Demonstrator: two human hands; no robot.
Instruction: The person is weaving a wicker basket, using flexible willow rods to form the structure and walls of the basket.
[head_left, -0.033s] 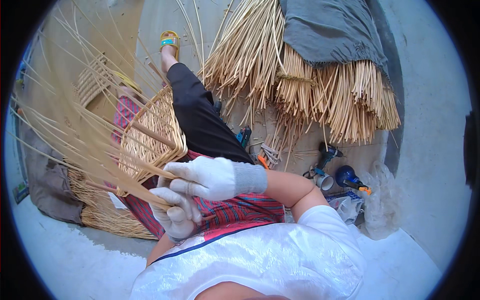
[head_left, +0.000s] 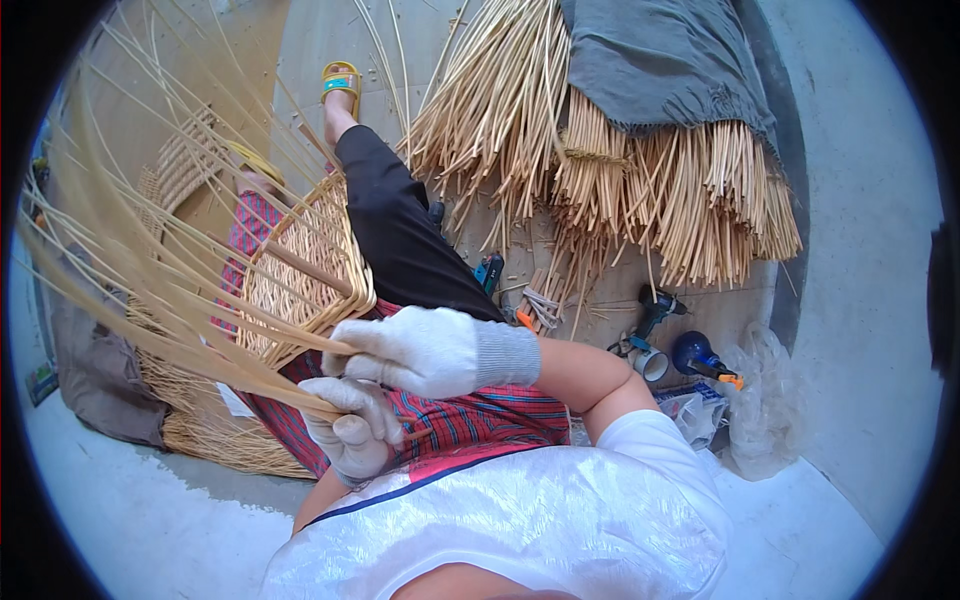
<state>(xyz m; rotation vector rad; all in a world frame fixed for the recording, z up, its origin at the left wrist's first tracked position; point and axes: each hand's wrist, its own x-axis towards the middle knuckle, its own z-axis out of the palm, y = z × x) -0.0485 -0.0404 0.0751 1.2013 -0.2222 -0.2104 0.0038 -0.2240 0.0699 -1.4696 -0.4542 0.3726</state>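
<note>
My left hand (head_left: 355, 435), in a white glove, grips pale, thin cane strips (head_left: 280, 393) low in front of me. My right hand (head_left: 420, 352), gloved with a grey cuff, sits just above it and pinches the cane strands near their ends. A partly woven wicker basket (head_left: 295, 285) with long loose stakes fanning up and left leans on my lap over a red plaid cloth (head_left: 480, 410). The long strands at the left are blurred, and some of my fingertips are hidden by the strips and glove.
Cane bundles (head_left: 690, 200) lie under a grey cloth (head_left: 660, 60) at upper right. A drill (head_left: 655, 310), blue spray bottle (head_left: 692, 352), white cup (head_left: 650, 364) and plastic bag (head_left: 755, 420) are right. A woven piece (head_left: 190, 160) and brown cloth (head_left: 100, 390) are left.
My right hand has shifted very slightly to the right and up. The blurred strands at the left have swayed a little. The basket stays about where it was.
</note>
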